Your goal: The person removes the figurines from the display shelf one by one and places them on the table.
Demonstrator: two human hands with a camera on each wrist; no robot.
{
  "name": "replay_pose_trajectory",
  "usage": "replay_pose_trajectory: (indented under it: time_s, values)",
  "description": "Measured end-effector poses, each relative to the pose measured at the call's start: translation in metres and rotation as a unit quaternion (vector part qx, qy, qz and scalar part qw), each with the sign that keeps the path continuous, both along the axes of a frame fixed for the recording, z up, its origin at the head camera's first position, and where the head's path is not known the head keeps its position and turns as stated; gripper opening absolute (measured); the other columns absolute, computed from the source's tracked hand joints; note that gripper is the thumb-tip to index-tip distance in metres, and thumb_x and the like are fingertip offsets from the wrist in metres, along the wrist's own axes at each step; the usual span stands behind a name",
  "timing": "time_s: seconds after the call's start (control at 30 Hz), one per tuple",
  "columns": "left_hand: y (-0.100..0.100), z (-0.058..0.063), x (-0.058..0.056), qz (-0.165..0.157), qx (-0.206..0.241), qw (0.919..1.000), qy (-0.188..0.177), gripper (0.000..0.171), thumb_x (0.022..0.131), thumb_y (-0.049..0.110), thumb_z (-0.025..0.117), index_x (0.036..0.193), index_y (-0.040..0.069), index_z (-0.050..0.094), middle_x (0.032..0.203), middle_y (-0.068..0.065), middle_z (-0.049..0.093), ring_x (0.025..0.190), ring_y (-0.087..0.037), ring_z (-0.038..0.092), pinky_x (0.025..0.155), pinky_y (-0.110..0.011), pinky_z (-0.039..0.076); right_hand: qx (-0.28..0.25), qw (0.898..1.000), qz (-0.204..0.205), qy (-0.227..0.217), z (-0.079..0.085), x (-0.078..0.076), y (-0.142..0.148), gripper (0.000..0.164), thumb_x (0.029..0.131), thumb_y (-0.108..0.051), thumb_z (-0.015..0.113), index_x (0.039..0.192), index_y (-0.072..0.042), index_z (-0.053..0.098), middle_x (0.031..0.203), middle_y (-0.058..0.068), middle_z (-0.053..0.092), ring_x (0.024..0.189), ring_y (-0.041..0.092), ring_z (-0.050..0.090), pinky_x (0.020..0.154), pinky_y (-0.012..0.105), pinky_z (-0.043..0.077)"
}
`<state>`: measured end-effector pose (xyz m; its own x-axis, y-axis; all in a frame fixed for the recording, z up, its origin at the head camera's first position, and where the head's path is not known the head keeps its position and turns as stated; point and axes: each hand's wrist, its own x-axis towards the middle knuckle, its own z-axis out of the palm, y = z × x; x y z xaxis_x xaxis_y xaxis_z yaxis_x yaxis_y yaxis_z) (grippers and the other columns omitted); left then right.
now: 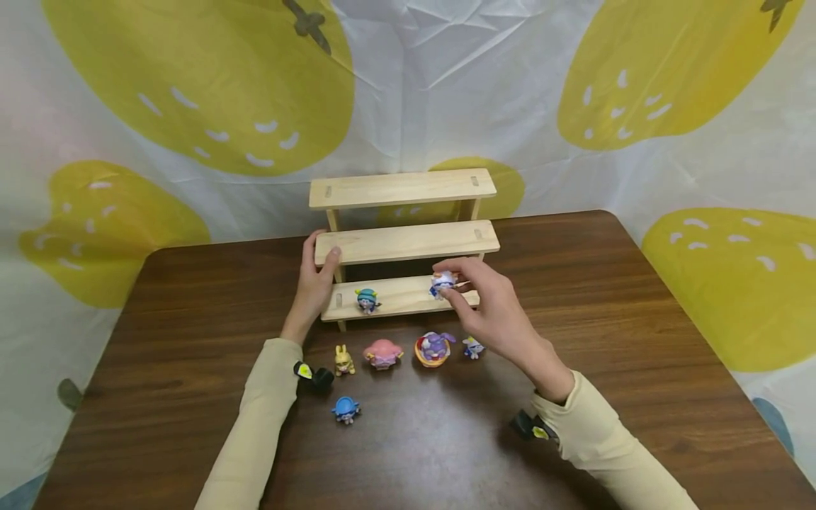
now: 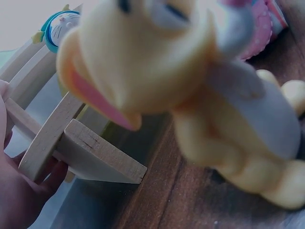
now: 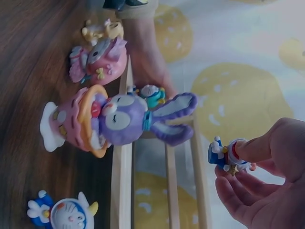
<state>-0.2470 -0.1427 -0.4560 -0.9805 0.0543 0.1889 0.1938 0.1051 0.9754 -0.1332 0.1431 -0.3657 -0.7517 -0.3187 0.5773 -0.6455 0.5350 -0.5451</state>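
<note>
My left hand (image 1: 315, 278) grips the left end of the middle step of a three-step wooden display shelf (image 1: 408, 243), thumb on top and fingers around the edge. Between thumb and fingertips, my right hand (image 1: 494, 308) pinches a small blue-and-white figurine (image 3: 228, 153) over the right part of the lowest step. Whether its base touches the wood I cannot tell. Farther left on that step stands a figurine with a teal hat (image 1: 366, 300). Close to the left wrist camera looms a yellow rabbit figurine (image 2: 143, 62), which stands on the table in front of the shelf.
In front of the shelf stand a pink figurine (image 1: 383, 354), a purple rabbit figurine (image 3: 125, 119) in a cup-like base, and a white-and-blue horned figurine (image 3: 69, 215). A blue-hatted figurine (image 1: 346, 409) is nearer me. Behind the brown table (image 1: 612, 304) hangs a patterned cloth (image 1: 433, 92).
</note>
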Motion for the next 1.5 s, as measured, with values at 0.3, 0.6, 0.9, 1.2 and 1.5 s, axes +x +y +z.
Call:
replay_pose_trajectory:
  time_s: [0.3,0.6,0.9,1.2,1.5]
  values:
    - [0.000,0.000,-0.003,0.001,0.004,0.9999,-0.012,0.056,0.108,0.023,0.047,0.157,0.010,0.025,0.154,-0.022,0.036,0.134,-0.033,0.040,0.115,-0.046,0.031,0.013,1.000,0.017,-0.002,0.008,0.006,-0.009,0.029,0.093,-0.002,0.070,0.122,-0.003,0.065,0.113,0.008,0.070,0.097,0.019,0.069,0.082,0.032,0.058]
    - [0.004,0.029,0.017,0.001,-0.004,0.9996,-0.027,0.055,0.108,0.019,0.046,0.156,0.006,0.025,0.155,-0.024,0.035,0.139,-0.033,0.037,0.119,-0.044,0.028,0.013,0.999,0.040,0.001,0.013,0.014,-0.017,0.030,0.093,-0.001,0.070,0.122,-0.003,0.065,0.111,0.006,0.069,0.096,0.014,0.066,0.082,0.034,0.058]
    - [0.005,0.031,0.018,-0.001,-0.005,0.9997,-0.024,0.055,0.108,0.020,0.047,0.156,0.006,0.025,0.155,-0.024,0.035,0.139,-0.034,0.037,0.119,-0.046,0.028,0.015,0.998,0.067,-0.004,0.015,0.023,-0.026,0.029,0.093,-0.002,0.070,0.122,-0.004,0.066,0.112,0.006,0.069,0.095,0.012,0.065,0.083,0.031,0.058]
    - [0.003,0.032,0.018,0.002,0.005,0.9996,-0.027,0.055,0.108,0.019,0.047,0.156,0.006,0.026,0.154,-0.025,0.035,0.136,-0.034,0.039,0.117,-0.045,0.030,0.001,0.994,0.101,-0.035,0.009,0.033,-0.034,0.029,0.094,-0.001,0.068,0.123,-0.003,0.064,0.109,0.007,0.068,0.086,0.011,0.068,0.076,0.021,0.058]
    - [0.004,0.032,0.019,0.007,-0.001,0.9996,-0.028,0.055,0.107,0.018,0.047,0.156,0.005,0.026,0.155,-0.025,0.035,0.137,-0.034,0.038,0.118,-0.045,0.029,0.023,0.994,0.101,-0.028,0.001,0.041,-0.039,0.027,0.093,-0.005,0.069,0.120,-0.008,0.066,0.112,0.003,0.069,0.090,0.009,0.066,0.074,0.027,0.058]
